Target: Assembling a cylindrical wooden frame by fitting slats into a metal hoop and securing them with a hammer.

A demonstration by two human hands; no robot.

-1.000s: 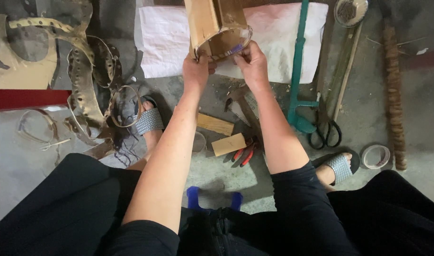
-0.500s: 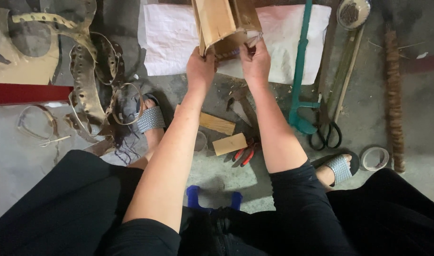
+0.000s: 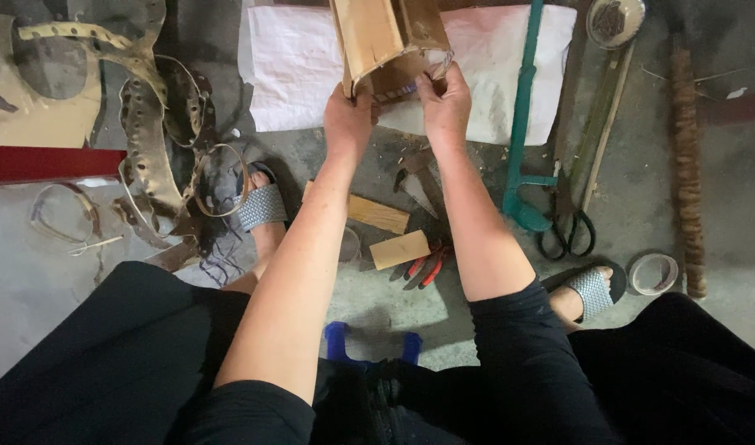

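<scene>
Bare grey concrete floor (image 3: 707, 346), dusty and stained; person seated low, knees apart, black clothing filling the bottom of the view.

Far left: red bar (image 3: 39, 163) lying flat, with a brown cardboard sheet (image 3: 23, 115) above it. Next to these, a tangle of perforated tan strips (image 3: 151, 140) and loops, crowding the floor up to the left foot in a grey woven sandal (image 3: 262, 206).

Centre, top: white sheet (image 3: 295, 74) spread on the floor. Over it, the wooden box-like piece (image 3: 385, 37) is held up off the ground, tilted, running out of the top edge. Left hand (image 3: 348, 119) is clamped on its lower left corner; right hand (image 3: 445, 103) pinches its lower right edge, fingers curled around the rim.

Below the hands: two small wood blocks (image 3: 394, 247), red-handled pliers (image 3: 427, 268), a blue stool edge (image 3: 373, 342) between the knees. Some free floor there.

Right: green-handled tool (image 3: 521, 124) lying lengthwise, black scissors (image 3: 568, 231), tape roll (image 3: 653, 274), long rough brown rod (image 3: 689, 165) close to the right edge. Right foot's sandal (image 3: 591, 290) sits just beside the tape.
</scene>
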